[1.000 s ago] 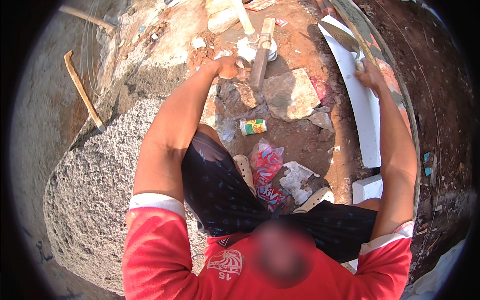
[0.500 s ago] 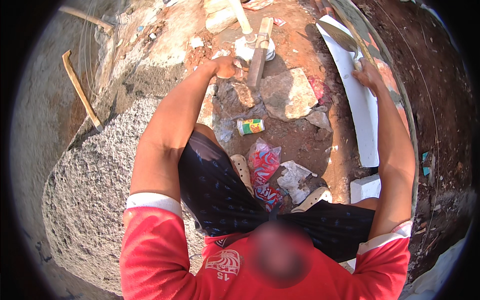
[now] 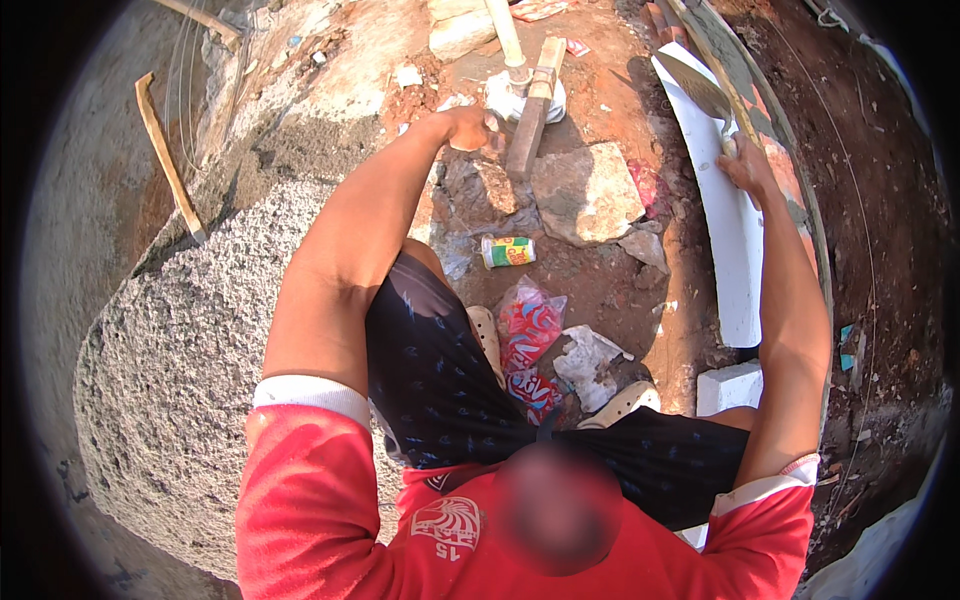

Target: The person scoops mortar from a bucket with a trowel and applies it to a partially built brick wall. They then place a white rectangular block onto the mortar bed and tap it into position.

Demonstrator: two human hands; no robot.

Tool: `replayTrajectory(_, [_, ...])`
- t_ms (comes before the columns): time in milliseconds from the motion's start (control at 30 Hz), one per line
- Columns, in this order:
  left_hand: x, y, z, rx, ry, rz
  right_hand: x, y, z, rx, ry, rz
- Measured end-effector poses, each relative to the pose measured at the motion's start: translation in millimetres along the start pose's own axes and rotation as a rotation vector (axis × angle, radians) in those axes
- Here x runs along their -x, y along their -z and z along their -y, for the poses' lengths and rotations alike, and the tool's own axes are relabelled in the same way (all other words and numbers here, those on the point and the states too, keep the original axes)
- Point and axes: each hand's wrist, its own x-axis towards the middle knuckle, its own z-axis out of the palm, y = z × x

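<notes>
My right hand (image 3: 748,172) is closed around the handle of a trowel (image 3: 697,86), whose pointed metal blade lies over the far end of a long white board (image 3: 722,235). At the far middle, my left hand (image 3: 468,129) has its fingers curled in, and what they hold, if anything, is too small to make out. Beside its fingertips leans a wooden block (image 3: 536,115) with a band round it. A pale round pole (image 3: 506,40) rises behind, next to a white bundle (image 3: 505,95).
A narrow brick strip with mortar (image 3: 779,165) curves along the right. Flat stones (image 3: 590,195), a yellow-green can (image 3: 508,251) and red plastic wrappers (image 3: 530,325) lie before my feet. Rough grey mortar (image 3: 170,400) spreads at left, with a wooden handle (image 3: 166,160) beyond. A white block (image 3: 729,388) is near my right knee.
The whole scene has shifted slightly to the right in the view. My left hand stays near the wooden block, and my right hand keeps the trowel over the white board.
</notes>
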Motion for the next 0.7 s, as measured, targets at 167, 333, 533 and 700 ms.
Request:
replayTrajectory(167, [-1.2,-0.5,-1.8,-0.019,0.051,0.004,2.4,2.9,3.2,-0.054,-0.009,0.023])
replayTrajectory(333, [-6.4,-3.9,7.4,0.019,0.024,-0.009,0.9,0.1,-0.8,-0.047,0.007,0.02])
replayTrajectory(533, [-17.9,-8.5,18.4,-0.002,0.012,-0.008,-1.1,-9.0,-9.5,-0.017,0.059,-0.09])
replayTrajectory(700, [-15.6,-6.7,14.3,0.008,0.037,0.01,-1.4,-7.3,-8.6,-0.033,0.025,-0.055])
